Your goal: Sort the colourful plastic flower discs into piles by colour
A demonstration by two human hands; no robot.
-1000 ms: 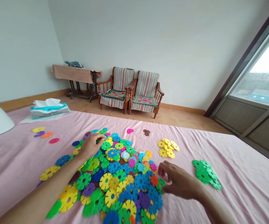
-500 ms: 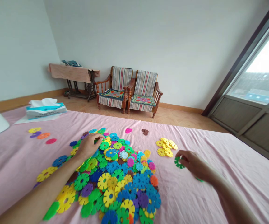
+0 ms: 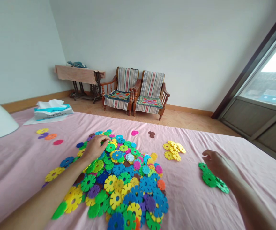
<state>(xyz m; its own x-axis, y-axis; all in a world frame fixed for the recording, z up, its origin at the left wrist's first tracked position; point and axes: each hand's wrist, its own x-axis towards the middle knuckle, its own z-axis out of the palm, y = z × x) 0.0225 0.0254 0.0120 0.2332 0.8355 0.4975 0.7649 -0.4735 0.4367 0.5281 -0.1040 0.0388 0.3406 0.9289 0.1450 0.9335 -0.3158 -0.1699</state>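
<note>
The right hand (image 3: 216, 163) is hovering at the right of the frame, its fingers loosely curled over the upper-left edge of the green discs (image 3: 213, 180), which are lying in a small cluster just below and right of the fingertips; whether they are pinching a disc cannot be told. The left hand (image 3: 95, 148) is resting palm down on the upper-left edge of the mixed pile (image 3: 128, 182) at centre, fingers bent onto the discs, grip unclear. Yellow discs (image 3: 174, 150) are sitting between the pile and the green discs on the pink sheet (image 3: 248, 166).
</note>
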